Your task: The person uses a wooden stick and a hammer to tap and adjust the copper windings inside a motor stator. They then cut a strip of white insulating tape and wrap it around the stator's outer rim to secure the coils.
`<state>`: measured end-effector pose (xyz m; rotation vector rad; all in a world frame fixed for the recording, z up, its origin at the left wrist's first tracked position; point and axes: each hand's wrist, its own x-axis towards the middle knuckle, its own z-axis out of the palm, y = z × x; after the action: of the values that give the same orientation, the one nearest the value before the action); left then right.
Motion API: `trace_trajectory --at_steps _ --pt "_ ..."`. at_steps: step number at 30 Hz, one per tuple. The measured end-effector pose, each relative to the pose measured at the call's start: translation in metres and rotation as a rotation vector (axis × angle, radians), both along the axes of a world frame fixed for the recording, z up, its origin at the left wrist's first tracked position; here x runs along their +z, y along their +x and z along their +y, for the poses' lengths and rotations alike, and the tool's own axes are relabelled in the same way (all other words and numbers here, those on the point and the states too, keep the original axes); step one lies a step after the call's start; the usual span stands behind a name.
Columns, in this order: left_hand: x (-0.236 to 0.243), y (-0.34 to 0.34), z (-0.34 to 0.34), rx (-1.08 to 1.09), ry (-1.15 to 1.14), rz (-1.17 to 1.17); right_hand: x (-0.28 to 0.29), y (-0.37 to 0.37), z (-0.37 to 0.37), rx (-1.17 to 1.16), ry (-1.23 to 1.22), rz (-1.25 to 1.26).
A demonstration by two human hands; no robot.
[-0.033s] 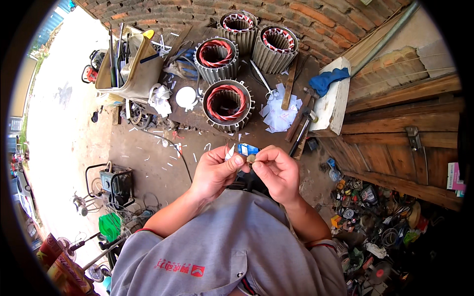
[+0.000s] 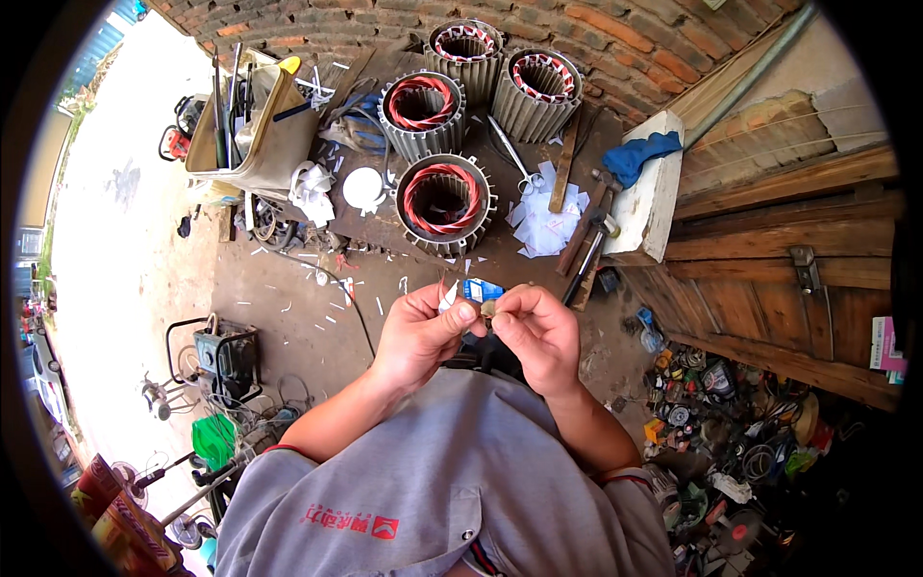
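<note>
My left hand (image 2: 426, 332) is closed, thumb pressed to its fingers. A pointed white slip (image 2: 449, 296) and thin reddish strands stick up from that grip. Close beside it, my right hand (image 2: 540, 335) pinches a small greyish-tan piece (image 2: 488, 309) between thumb and fingertips; its exact kind is too small to tell. A blue packet (image 2: 481, 290) shows just beyond the fingertips, and I cannot tell whether a hand touches it. Farther off, a motor stator (image 2: 445, 240) with red winding stands upright nearest to my hands.
More stators (image 2: 420, 144) stand behind, by the brick wall (image 2: 385, 17). White sheets (image 2: 543, 216), scissors (image 2: 527, 181) and a hammer (image 2: 588, 260) lie to their right. A tool bin (image 2: 216, 178) and a white roll (image 2: 362, 189) are left. Scrap parts (image 2: 721, 413) heap at right.
My right hand has shifted very slightly to the left. Both grips look the same.
</note>
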<state>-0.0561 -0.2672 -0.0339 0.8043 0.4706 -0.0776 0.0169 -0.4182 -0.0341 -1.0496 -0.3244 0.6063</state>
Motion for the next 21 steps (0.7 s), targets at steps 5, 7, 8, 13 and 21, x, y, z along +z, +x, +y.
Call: trace_trajectory --at_steps 5,7,8,13,21 --pt "-0.004 -0.008 0.000 0.070 0.271 -0.058 -0.009 -0.014 0.011 -0.043 -0.040 0.009" --pt "-0.004 -0.010 0.001 0.105 0.417 -0.103 -0.012 -0.014 0.010 -0.098 -0.158 -0.125" --pt "-0.003 -0.012 0.003 0.106 0.370 -0.072 -0.009 -0.013 0.010 -0.119 -0.203 -0.198" --pt "0.010 -0.013 0.016 0.053 0.078 0.048 0.015 -0.003 0.012 -0.097 -0.298 -0.378" --pt "0.008 -0.029 0.026 0.233 1.014 -0.220 0.024 0.003 0.006 -0.142 -0.426 -0.412"
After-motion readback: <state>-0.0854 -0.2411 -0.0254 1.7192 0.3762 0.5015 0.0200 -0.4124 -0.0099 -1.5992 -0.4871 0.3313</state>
